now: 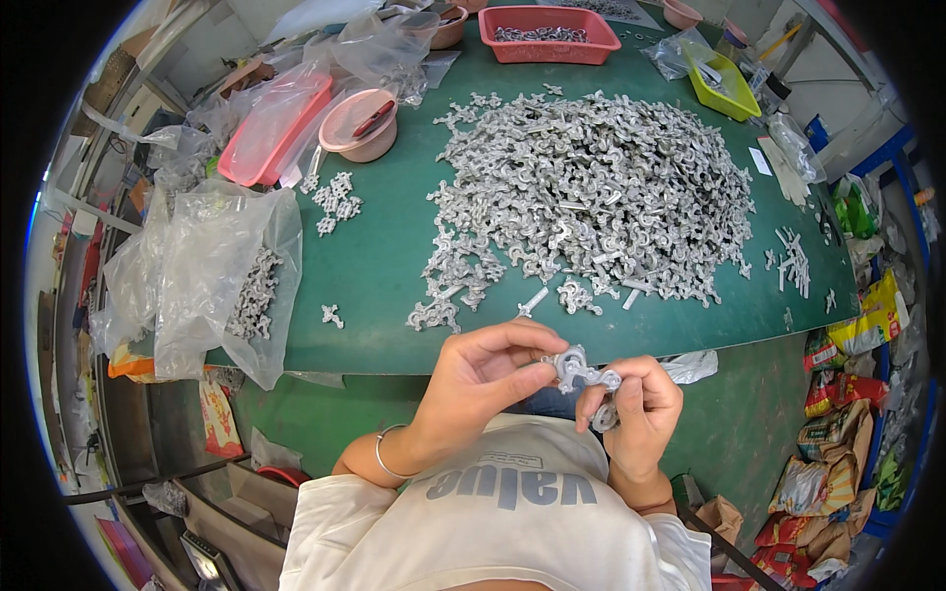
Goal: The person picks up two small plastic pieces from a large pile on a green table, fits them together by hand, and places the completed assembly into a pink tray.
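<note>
A small silvery cast-metal part [583, 371] with rounded, looped ends is held up between my two hands, just off the table's near edge. My left hand [490, 372] pinches its left end between thumb and fingers. On the other side my right hand [636, 406] has its fingers curled round the right end, with a round metal piece [604, 418] showing under the thumb. Whether that round piece is joined to the part, I cannot tell. Beyond my hands, a large heap of similar grey metal parts [601, 187] covers the middle of the green table [379, 266].
At the left lies a clear plastic bag [197, 266] with metal parts in it. Behind it stand a pink tray [251, 148] and a pink bowl [360, 148]. A red basin [549, 54] and a yellow-green basket [724, 84] sit at the back. Colourful packages [838, 394] line the right side.
</note>
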`<state>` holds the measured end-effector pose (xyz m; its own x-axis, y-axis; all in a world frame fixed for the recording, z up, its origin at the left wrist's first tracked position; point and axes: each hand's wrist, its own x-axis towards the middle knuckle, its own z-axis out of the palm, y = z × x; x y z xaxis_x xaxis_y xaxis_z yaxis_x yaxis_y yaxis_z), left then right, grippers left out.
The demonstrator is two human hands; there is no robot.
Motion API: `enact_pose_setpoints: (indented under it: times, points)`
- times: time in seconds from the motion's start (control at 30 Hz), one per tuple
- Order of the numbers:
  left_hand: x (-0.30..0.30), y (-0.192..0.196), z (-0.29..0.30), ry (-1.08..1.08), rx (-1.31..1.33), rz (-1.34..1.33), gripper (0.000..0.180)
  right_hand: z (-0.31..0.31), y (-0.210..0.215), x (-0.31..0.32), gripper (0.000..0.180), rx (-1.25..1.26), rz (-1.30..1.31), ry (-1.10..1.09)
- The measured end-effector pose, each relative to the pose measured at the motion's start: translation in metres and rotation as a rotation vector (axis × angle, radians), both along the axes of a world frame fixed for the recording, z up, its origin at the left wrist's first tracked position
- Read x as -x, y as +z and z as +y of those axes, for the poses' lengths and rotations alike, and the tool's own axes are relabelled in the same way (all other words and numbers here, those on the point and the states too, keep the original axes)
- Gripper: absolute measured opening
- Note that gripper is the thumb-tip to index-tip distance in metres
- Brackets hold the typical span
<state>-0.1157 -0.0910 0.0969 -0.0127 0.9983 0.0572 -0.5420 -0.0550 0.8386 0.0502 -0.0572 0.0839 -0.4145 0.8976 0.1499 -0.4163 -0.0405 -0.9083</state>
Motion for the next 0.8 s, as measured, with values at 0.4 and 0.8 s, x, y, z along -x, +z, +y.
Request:
enact_pose_setpoints:
  times: [0.4,0.8]
  points:
    - [-0.0014,0.0019,0.0007,-0.051,0.22,-0.082,0.02,-0.0001,-0.0004,-0.0007,0.021,0.016,0.016,0.024]
    - [-0.0019,-0.0002,0.0005,-0.081,0.229,-0.112,0.019,0.0003,0.0002,-0.0008,0.018,0.006,0.003,0.02]
